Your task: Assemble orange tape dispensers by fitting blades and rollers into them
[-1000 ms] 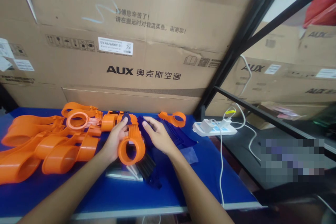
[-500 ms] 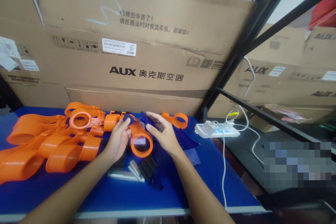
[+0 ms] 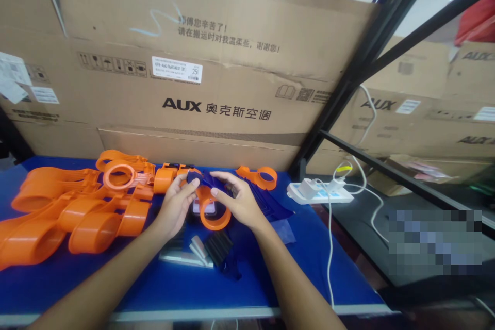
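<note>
My left hand is closed around the upper end of an orange plastic tape dispenser, whose open ring hangs down between my hands. A dark blue flexible piece lies across the dispenser's top end. Thumb and fingers of my right hand pinch the other side of that blue piece, with the thumb close to the orange ring. The fingers partly hide where the blue piece meets the dispenser. Below, a dark phone-like object with a bright screen shows in part.
Several orange dispensers crowd the left of the blue table; another lies behind my right hand. Dark blue sheets, black strips and silvery strips lie nearby. A white power strip trails cables at right.
My right hand has moved left and slightly down, bringing the blue piece against the dispenser's top end. The orange ring has shifted slightly right and turned.
</note>
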A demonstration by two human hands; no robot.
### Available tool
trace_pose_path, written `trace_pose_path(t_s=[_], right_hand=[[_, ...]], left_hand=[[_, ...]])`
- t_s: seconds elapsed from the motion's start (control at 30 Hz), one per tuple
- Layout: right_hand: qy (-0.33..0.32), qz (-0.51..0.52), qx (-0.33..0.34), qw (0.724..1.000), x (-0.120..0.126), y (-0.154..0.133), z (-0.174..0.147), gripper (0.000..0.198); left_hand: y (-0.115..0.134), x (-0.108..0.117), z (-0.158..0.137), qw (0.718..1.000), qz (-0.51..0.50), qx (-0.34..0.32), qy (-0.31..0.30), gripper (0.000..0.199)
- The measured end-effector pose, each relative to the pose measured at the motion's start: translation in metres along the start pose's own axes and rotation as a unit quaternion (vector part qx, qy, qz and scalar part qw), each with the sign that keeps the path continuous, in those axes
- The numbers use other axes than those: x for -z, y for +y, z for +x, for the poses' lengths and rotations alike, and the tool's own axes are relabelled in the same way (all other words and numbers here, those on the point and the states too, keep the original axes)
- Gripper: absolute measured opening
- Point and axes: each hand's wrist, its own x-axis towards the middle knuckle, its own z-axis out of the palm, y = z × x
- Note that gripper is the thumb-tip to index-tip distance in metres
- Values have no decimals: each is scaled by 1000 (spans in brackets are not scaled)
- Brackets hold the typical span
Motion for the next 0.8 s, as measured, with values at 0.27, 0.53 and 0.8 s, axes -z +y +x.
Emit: trace_pose_path(t_s=[0.27,0.53,0.8], right_hand=[[-3,11,-3,1000,-1,2,0,36],[-5,26,-11,1000,1,6,1,34],[-11,12,-9,1000,3,6,0,38]], left_hand=[[-2,2,1,1000,-3,-15,-10,36],[-4,4,3,1000,-10,-19,-9,38],[-2,4,4,1000,-6,-22,-10,38]])
